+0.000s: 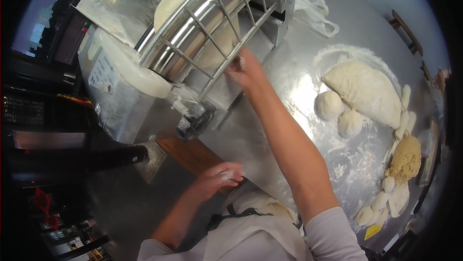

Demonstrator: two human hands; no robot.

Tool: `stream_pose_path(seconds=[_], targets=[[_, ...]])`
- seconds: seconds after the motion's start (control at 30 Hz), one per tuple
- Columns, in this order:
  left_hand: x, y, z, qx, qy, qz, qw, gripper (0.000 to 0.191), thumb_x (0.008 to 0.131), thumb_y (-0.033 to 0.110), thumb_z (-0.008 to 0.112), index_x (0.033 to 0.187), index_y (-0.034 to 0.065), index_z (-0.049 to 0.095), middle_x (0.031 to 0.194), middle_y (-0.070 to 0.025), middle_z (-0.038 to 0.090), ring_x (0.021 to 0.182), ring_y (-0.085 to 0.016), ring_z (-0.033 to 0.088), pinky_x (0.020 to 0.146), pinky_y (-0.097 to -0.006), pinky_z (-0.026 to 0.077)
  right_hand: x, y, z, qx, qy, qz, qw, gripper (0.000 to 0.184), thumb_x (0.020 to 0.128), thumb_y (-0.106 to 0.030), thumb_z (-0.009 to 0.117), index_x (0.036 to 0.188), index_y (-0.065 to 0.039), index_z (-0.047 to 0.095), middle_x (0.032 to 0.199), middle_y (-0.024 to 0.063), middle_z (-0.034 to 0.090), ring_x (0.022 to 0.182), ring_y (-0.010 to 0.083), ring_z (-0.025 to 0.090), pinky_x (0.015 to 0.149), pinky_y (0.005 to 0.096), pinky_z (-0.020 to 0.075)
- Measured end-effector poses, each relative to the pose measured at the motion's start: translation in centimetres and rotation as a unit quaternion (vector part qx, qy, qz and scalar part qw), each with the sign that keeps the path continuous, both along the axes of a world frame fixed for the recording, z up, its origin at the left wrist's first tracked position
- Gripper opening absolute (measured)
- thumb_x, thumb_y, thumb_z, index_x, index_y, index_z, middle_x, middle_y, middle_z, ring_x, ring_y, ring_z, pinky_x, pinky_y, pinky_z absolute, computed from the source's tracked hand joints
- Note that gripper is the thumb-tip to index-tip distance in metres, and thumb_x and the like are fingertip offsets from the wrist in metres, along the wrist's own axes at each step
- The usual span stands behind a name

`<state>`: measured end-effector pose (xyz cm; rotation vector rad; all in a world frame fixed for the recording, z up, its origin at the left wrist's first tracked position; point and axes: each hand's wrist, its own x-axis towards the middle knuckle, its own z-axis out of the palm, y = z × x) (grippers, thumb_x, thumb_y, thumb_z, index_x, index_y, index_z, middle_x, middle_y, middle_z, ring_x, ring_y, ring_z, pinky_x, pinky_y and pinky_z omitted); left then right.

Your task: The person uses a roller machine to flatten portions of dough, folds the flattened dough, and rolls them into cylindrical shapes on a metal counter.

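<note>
A steel dough sheeter (134, 116) with a barred guard over its rollers stands before me. A pale sheet of dough (177, 0) lies at the rollers' far side, and more of it shows below them, behind the bars. My right hand (244, 66) reaches in at the guard's lower bar, beside the emerging dough; its fingers are partly hidden, so its grip is unclear. My left hand (223, 175), dusted with flour, hangs over the table's wooden edge near my apron, fingers loosely spread, holding nothing.
On the floured steel table (282, 145) lie a large dough slab (365, 87), two dough balls (328, 105), a tan dough mass (405, 158), several small dough pieces (379, 200), a yellow scraper (373, 231) and a plastic bag (314, 11). A black knob (196, 119) juts from the sheeter.
</note>
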<state>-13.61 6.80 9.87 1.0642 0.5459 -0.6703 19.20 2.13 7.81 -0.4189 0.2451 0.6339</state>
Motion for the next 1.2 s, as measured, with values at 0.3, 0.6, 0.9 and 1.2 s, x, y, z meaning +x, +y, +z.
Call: stream_pose_path(seconds=[0.3,0.6,0.9,1.2], targets=[[2.9,-2.3,-2.9,-0.038,-0.019,0.014,0.999,0.044,0.103,0.022,0.054,0.141,0.0014,0.050,0.127,-0.0113,0.063,0.116,-0.021,0.061,0.099,-0.0365,0.050,-3.4,-2.4,-0.8,-0.106,-0.063,-0.054,0.991,0.042,0.088,-0.017,0.076,0.122,0.000,0.057,0.110,0.0109,0.067,0.097,0.0239,0.067,0.087,0.0358,0.0550],[12.4,-3.8,-11.4,-0.205,-0.128,0.270,0.932,0.050,0.102,0.037,0.055,0.141,0.0065,0.048,0.136,-0.0126,0.056,0.126,-0.030,0.055,0.107,-0.0468,0.043,-6.4,-9.1,-1.4,-0.331,-0.136,-0.152,0.921,0.029,0.088,-0.014,0.075,0.105,0.004,0.059,0.097,0.0112,0.066,0.086,0.0146,0.061,0.078,0.0283,0.0491],[21.5,-3.4,-7.1,-0.344,-0.179,0.375,0.842,0.056,0.105,0.043,0.037,0.148,0.0083,0.043,0.152,-0.0097,0.046,0.139,-0.032,0.043,0.115,-0.0526,0.035,-8.6,-15.7,1.2,-0.344,-0.107,-0.166,0.918,0.025,0.089,-0.008,0.074,0.104,0.002,0.057,0.095,0.0092,0.065,0.083,0.0125,0.061,0.076,0.0271,0.0500],[24.9,-3.1,-6.5,-0.257,-0.264,0.422,0.828,0.060,0.106,0.049,0.037,0.147,0.0060,0.044,0.148,-0.0133,0.050,0.133,-0.035,0.049,0.113,-0.0498,0.039,-10.0,-21.6,1.1,-0.348,-0.071,-0.165,0.920,0.030,0.089,-0.005,0.074,0.111,0.003,0.055,0.100,0.0115,0.067,0.088,0.0145,0.065,0.078,0.0285,0.0532]])
